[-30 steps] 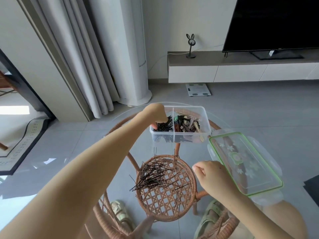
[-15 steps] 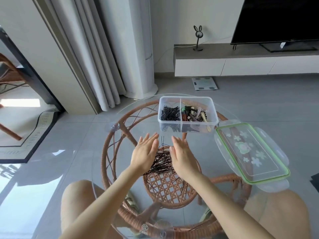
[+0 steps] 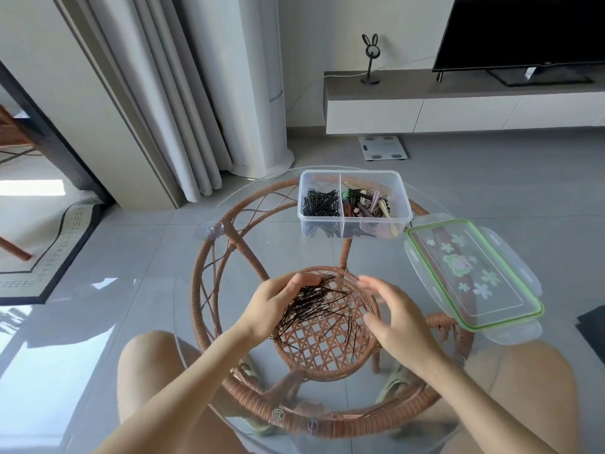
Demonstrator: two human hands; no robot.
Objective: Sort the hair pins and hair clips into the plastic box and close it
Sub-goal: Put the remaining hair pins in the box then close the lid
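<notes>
A clear two-part plastic box [image 3: 355, 174] stands at the far side of the round glass table. Its left part holds black hair pins [image 3: 320, 203], its right part mixed hair clips [image 3: 366, 204]. The box's green-rimmed lid [image 3: 471, 273] with flower prints lies to the right. A loose heap of dark hair pins [image 3: 314, 306] lies on the glass in front of me. My left hand [image 3: 275, 303] curls around the heap's left end, fingers touching the pins. My right hand [image 3: 396, 319] hovers with fingers spread just right of the heap, holding nothing.
The glass table [image 3: 157, 283] sits on a rattan frame [image 3: 203, 273] with a woven shelf beneath the pins. My bare knees show under the glass. On the floor beyond stand a bathroom scale [image 3: 383, 147], curtains [image 3: 170, 93] and a TV bench [image 3: 458, 103].
My left hand came back from the box to the pin heap. Both hands first cupped the heap, and now the left has curled onto the pins while the right has moved apart to the right.
</notes>
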